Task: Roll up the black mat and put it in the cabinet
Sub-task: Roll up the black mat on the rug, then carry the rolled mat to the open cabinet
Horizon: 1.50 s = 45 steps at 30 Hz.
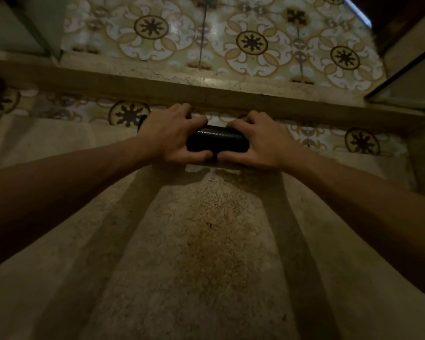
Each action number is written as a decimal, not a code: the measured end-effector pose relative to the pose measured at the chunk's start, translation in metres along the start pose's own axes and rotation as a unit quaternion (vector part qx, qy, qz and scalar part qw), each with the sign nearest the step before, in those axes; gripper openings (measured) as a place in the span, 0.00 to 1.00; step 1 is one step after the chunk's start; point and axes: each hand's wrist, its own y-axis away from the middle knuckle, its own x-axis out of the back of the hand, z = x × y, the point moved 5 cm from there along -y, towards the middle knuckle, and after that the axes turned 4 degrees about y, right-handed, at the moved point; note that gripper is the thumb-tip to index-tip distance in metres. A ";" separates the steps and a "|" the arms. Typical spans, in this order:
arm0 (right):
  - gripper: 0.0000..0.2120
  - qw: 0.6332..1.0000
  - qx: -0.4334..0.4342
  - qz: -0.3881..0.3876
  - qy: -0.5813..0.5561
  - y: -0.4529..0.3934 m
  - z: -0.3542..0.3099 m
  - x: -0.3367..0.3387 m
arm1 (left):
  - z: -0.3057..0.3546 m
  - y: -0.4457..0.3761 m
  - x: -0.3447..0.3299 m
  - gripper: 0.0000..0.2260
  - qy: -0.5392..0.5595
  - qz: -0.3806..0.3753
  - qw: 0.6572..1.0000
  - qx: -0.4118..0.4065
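The black mat (216, 141) is a tight dark roll lying crosswise on the floor, just in front of a stone threshold. My left hand (169, 138) grips its left part, fingers curled over the top and thumb underneath. My right hand (258, 141) grips its right part the same way. The two thumbs nearly touch below the roll. A short dark end of the roll (142, 121) sticks out past my left hand. No cabinet can be told apart in this dim view.
A raised stone threshold (206, 94) runs across just beyond the roll. Patterned floor tiles (250, 42) lie beyond it. A plain worn floor patch (206, 241) stretches toward me. Door or frame edges stand at the upper left (42, 28) and upper right (407, 79).
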 end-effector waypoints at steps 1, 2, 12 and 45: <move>0.43 1.000 0.011 -0.015 0.021 0.004 0.005 0.000 | -0.001 0.002 0.000 0.37 -0.013 -0.015 1.000 -0.013; 0.45 0.999 0.014 -0.021 0.040 0.006 0.009 0.000 | -0.002 0.003 0.000 0.38 -0.021 -0.022 0.999 -0.019; 0.44 0.997 0.019 0.020 0.076 0.010 0.008 -0.001 | -0.003 0.000 0.000 0.39 -0.016 -0.047 0.999 -0.012; 0.36 0.995 -0.060 -0.053 -0.057 0.290 -0.167 0.477 | 0.161 0.149 0.526 0.34 0.038 -0.236 0.971 0.002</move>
